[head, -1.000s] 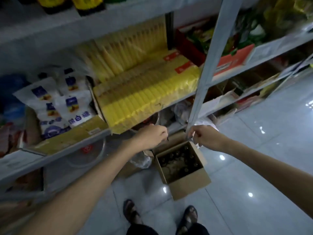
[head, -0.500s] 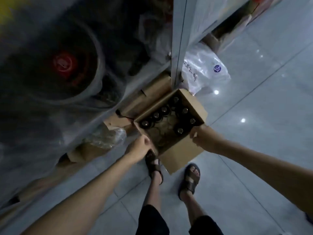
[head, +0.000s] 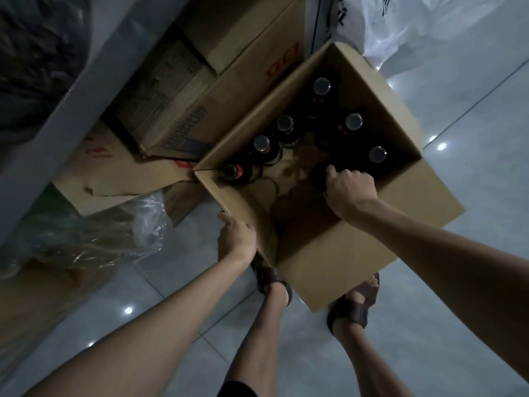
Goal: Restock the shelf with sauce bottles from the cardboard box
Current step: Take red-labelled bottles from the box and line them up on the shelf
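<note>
- Head view, looking straight down: the right hand point(head: 350, 188) reaches into the open cardboard box point(head: 337, 262), its fingers curled down over the top of a dark bottle point(head: 317, 175) near the box's right wall. The fingertips close round the bottle's cap and neck, and the knuckles face up.
- The bottle under those fingers stands upright inside the box, close beside another capped bottle further in.
- The left hand point(head: 236, 239) grips the box's near left wall close to the corner. The thumb lies along the outside of the cardboard, and the fingers wrap over the edge and out of sight.
- Six more sauce bottles point(head: 261, 142) stand upright in the box with their round caps up — three in a row along the left wall, three along the right. The middle of the box floor is bare cardboard.
- The box sits on a pale tiled floor point(head: 472, 116), its near corner just above the person's feet in brown sandals point(head: 353, 309).
- Flattened brown cartons point(head: 200, 81) lie under the grey shelf edge point(head: 57, 110), touching the box's far left side.
- A crumpled clear plastic bag point(head: 100, 242) lies left of the left hand — a white plastic bag point(head: 400, 30) sits beyond the box's far corner.
</note>
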A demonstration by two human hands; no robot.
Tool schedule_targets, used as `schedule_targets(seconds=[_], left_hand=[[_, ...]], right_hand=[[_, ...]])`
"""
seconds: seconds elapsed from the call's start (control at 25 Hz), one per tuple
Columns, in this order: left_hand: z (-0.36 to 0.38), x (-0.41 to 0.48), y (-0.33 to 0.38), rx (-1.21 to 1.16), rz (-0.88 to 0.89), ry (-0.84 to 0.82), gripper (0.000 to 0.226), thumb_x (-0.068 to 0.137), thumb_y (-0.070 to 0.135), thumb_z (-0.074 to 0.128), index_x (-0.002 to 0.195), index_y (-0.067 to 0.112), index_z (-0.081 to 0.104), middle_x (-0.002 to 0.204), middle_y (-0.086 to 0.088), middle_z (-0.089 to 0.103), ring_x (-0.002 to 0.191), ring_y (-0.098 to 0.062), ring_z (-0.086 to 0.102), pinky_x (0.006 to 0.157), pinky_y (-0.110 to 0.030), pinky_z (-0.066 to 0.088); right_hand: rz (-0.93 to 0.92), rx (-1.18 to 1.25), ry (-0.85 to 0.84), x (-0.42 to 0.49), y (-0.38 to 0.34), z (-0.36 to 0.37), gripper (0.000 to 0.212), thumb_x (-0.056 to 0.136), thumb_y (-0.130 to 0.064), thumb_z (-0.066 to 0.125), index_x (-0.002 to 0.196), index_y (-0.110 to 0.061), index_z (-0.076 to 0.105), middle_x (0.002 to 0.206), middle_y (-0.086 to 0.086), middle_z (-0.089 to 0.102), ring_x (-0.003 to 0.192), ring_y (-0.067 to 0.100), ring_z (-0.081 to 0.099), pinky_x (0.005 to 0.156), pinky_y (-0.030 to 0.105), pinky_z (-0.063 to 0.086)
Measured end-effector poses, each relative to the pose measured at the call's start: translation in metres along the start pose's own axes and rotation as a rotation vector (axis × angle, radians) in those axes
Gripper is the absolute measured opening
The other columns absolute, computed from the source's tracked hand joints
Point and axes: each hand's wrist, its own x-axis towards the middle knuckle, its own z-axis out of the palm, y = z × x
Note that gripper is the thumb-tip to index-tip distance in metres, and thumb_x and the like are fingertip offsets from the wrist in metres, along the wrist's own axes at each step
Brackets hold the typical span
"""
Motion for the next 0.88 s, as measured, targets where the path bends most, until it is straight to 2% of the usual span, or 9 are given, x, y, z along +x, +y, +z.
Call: schedule_targets(seconds=[0.08, 0.16, 0.28, 0.4, 0.52, 0.64, 0.72, 0.8, 0.88], left_hand=[[-0.002, 0.001, -0.005, 0.008, 0.02, -0.009, 0.03, 0.102, 0.02, 0.043, 0.126, 0.008, 0.029, 0.113, -0.024, 0.065, 0.095, -0.042, 0.067, 0.082, -0.048, 0.057], [-0.009, -0.005, -0.001, -0.025, -0.008, -0.039, 0.028, 0.101, 0.021, 0.045, 0.123, 0.011, 0.03, 0.122, -0.025, 0.062, 0.104, -0.042, 0.064, 0.09, -0.048, 0.055], [-0.019, -0.025, 0.014, -0.096, 0.003, 0.061, 0.061, 0.096, 0.018, 0.057, 0.147, 0.008, 0.024, 0.146, -0.019, 0.044, 0.126, -0.038, 0.051, 0.096, -0.042, 0.046], [-0.032, -0.064, 0.025, -0.022, 0.225, 0.236, 0.089, 0.087, 0.015, 0.069, 0.155, 0.01, 0.012, 0.16, -0.013, 0.025, 0.143, -0.031, 0.03, 0.11, -0.041, 0.036], [-0.045, -0.116, 0.032, 0.05, 0.536, 0.099, 0.096, 0.082, 0.01, 0.071, 0.156, 0.016, 0.01, 0.162, -0.005, 0.021, 0.149, -0.022, 0.02, 0.118, -0.036, 0.029], [-0.077, -0.175, 0.046, -0.029, 0.735, 0.064, 0.09, 0.073, 0.016, 0.079, 0.149, 0.022, 0.029, 0.147, 0.007, 0.04, 0.139, -0.013, 0.037, 0.103, -0.016, 0.037], [-0.113, -0.213, 0.054, -0.144, 0.784, 0.142, 0.076, 0.069, 0.019, 0.082, 0.134, 0.025, 0.043, 0.13, 0.009, 0.052, 0.123, -0.015, 0.052, 0.092, -0.019, 0.047], [-0.155, -0.255, 0.06, -0.176, 0.819, 0.183, 0.071, 0.067, 0.024, 0.084, 0.126, 0.028, 0.046, 0.121, 0.007, 0.058, 0.112, -0.014, 0.058, 0.084, -0.026, 0.053], [-0.195, -0.297, 0.069, -0.113, 0.869, 0.226, 0.072, 0.064, 0.029, 0.086, 0.125, 0.028, 0.048, 0.114, 0.01, 0.061, 0.105, -0.009, 0.06, 0.078, -0.019, 0.053]], right_hand=[[-0.024, -0.107, 0.023, 0.001, -0.004, -0.001, 0.026, 0.101, -0.008, 0.035, 0.121, -0.01, 0.052, 0.107, 0.011, 0.071, 0.098, 0.03, 0.068, 0.066, 0.033, 0.034], [-0.048, -0.115, 0.027, -0.008, -0.003, -0.006, 0.022, 0.1, -0.006, 0.037, 0.115, -0.011, 0.053, 0.1, 0.009, 0.072, 0.092, 0.029, 0.069, 0.064, 0.033, 0.033], [-0.022, 0.086, 0.098, -0.033, 0.004, -0.028, 0.007, 0.1, -0.019, 0.045, 0.096, -0.014, 0.049, 0.074, 0.006, 0.06, 0.069, 0.03, 0.058, 0.06, 0.034, 0.032], [0.005, 0.368, 0.117, -0.076, 0.015, -0.071, 0.018, 0.096, -0.034, 0.051, 0.096, -0.016, 0.054, 0.073, 0.006, 0.057, 0.065, 0.029, 0.053, 0.058, 0.035, 0.038], [0.03, 0.672, 0.092, -0.131, 0.02, -0.13, 0.017, 0.09, -0.04, 0.058, 0.093, -0.024, 0.06, 0.082, 0.004, 0.066, 0.073, 0.027, 0.062, 0.061, 0.039, 0.051], [0.044, 0.945, 0.133, -0.188, 0.021, -0.209, 0.018, 0.088, -0.037, 0.061, 0.089, -0.02, 0.068, 0.08, 0.0, 0.066, 0.075, 0.022, 0.064, 0.063, 0.039, 0.054], [-0.019, 1.006, 0.171, -0.226, 0.022, -0.268, 0.017, 0.086, -0.034, 0.062, 0.08, -0.02, 0.069, 0.08, 0.004, 0.067, 0.075, 0.024, 0.063, 0.066, 0.042, 0.051], [-0.087, 1.011, 0.195, -0.267, 0.022, -0.326, 0.02, 0.085, -0.032, 0.064, 0.068, -0.022, 0.063, 0.077, 0.004, 0.066, 0.073, 0.023, 0.062, 0.065, 0.04, 0.048], [-0.123, 1.004, 0.238, -0.304, 0.024, -0.375, 0.025, 0.085, -0.03, 0.063, 0.062, -0.022, 0.058, 0.068, 0.0, 0.06, 0.066, 0.019, 0.055, 0.058, 0.033, 0.041]])
